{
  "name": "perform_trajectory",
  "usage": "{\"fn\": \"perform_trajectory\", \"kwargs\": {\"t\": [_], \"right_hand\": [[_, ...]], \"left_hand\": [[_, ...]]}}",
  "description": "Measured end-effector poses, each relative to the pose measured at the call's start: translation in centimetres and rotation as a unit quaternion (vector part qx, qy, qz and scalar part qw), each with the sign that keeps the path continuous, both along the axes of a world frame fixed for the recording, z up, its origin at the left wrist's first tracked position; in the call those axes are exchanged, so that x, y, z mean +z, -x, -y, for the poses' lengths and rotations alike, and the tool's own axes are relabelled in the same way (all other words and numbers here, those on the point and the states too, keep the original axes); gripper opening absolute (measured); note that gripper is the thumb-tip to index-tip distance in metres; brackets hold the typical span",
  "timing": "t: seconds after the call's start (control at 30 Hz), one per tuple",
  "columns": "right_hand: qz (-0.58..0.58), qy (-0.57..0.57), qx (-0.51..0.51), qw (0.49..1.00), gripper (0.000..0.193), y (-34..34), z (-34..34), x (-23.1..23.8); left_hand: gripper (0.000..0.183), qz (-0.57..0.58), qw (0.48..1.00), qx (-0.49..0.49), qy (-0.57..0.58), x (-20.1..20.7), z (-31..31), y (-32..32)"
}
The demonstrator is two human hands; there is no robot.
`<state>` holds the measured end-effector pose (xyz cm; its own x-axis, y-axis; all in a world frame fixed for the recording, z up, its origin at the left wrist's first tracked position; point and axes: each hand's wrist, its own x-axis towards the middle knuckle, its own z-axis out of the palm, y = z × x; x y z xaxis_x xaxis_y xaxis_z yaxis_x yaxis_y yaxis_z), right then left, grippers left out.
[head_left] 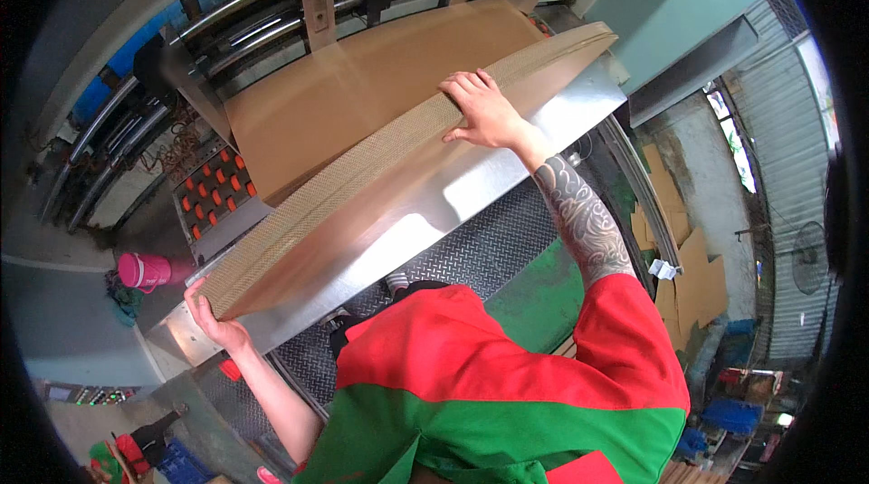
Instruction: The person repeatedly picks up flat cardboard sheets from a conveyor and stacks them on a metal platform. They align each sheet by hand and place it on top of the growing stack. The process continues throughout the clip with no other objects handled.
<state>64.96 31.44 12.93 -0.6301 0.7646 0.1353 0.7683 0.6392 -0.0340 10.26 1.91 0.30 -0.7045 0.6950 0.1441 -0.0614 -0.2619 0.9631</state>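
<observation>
Holding one cardboard stack (353, 162): left grip (215, 321) round its end, right grip (486, 111) over its edge.

**Cardboard stack (362, 151) lies slantwise across the metal ledge (579, 111) before you**

Your left hand (217, 321) is at the stack's left end; your right hand (484, 110) is over its upper edge, right of the middle. Just behind the stack lies a flat cardboard sheet (371, 72), with the machine's rails (240, 6) beyond it. The roller bed (206, 192) is left of that sheet. Left of the ledge's left end you have a bucket (145, 270), and nearer you on that side a control panel (86, 395) (another person (136, 452) is below it, at the rim of your view). Between you and the ledge is a tread-plate floor (489, 244). To your right lie cardboard pieces (697, 280), with a fan (808, 258) farther right.
</observation>
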Motion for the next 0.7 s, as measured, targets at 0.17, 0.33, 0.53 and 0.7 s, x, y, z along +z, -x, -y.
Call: {"fn": "perform_trajectory", "kwargs": {"t": [0.17,0.33,0.53,0.7], "right_hand": [[-0.024,-0.005,0.009,1.000,0.098,0.1,0.1,0.0],[-0.046,-0.022,0.011,0.999,0.099,-0.4,0.0,-0.5],[-0.064,-0.022,0.046,0.997,0.097,0.2,-0.2,-0.6],[-0.037,-0.033,0.019,0.999,0.100,-1.4,-0.9,-1.9]], "left_hand": [[0.037,-0.048,0.999,0.000,0.007,0.0,-0.1,0.7],[0.039,-0.016,1.000,0.016,0.003,0.7,-0.3,-0.5],[0.036,-0.132,0.985,0.080,0.078,1.7,0.1,-1.3],[0.030,-0.064,0.995,0.070,-0.004,2.6,-0.7,-3.3]]}}
